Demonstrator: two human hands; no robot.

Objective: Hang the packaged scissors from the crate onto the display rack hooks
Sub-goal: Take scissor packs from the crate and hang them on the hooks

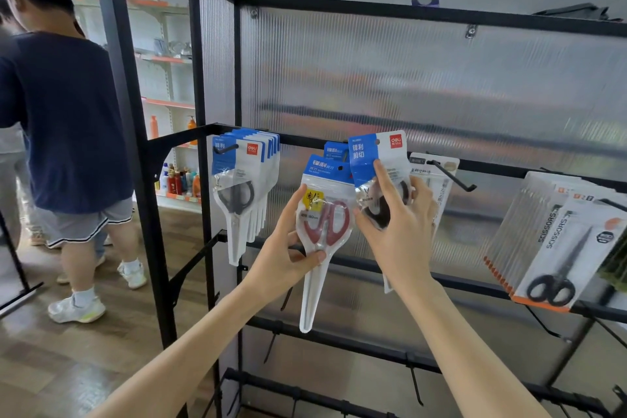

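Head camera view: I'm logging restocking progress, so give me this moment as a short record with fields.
left hand: holds red-handled scissors pack
right hand: holds black-handled scissors pack, raised near the rail
left hook: full row of matching blue-topped packs
bare hook: right of the hands, one pack behind it
far right: stack of packs marked SCISSORS
crate: not in view
bystander: standing at left, back turned

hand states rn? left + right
Left hand: closed on the red-handled scissors pack.
Right hand: closed on the black-handled scissors pack.
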